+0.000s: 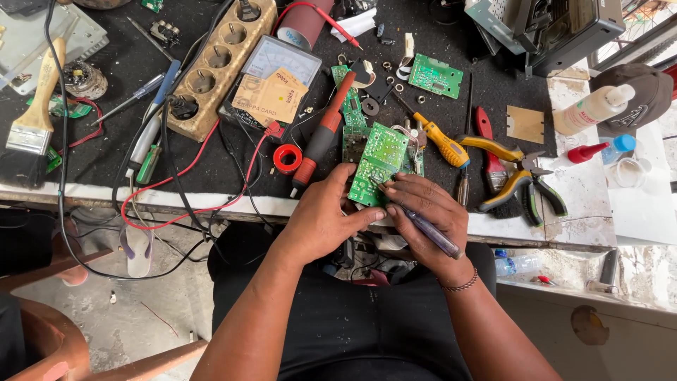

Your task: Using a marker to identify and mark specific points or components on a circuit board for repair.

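Both hands are seen nearest the camera, at the front edge of the worktop [84, 194], above the person's lap. By the left hand [321, 219] a green circuit board [379, 164] is held tilted at its lower edge, the fingers closed on it; by the right hand [427, 212] a slim screwdriver [430, 229] with a translucent handle is gripped, its tip laid against the lower edge of the board. Toward the left edge of the worktop a paintbrush [32, 113] is laid, and next a brown power strip [215, 67] with black and red cables trailed over the front edge. A meter [271, 81] covered by a tan card is set near the middle, with a red-handled soldering iron [321, 137] and a red tape roll [287, 158] just beside the left hand. Behind the held board further green boards [435, 75] are scattered. To the right, a yellow-handled screwdriver [443, 144] and yellow pliers [518, 173] are placed, and white bottles [592, 109] near the right edge. As far as can be judged, the work is in mid-course: the board is out and being probed, loose washers and parts are not refitted, and no casing is closed.
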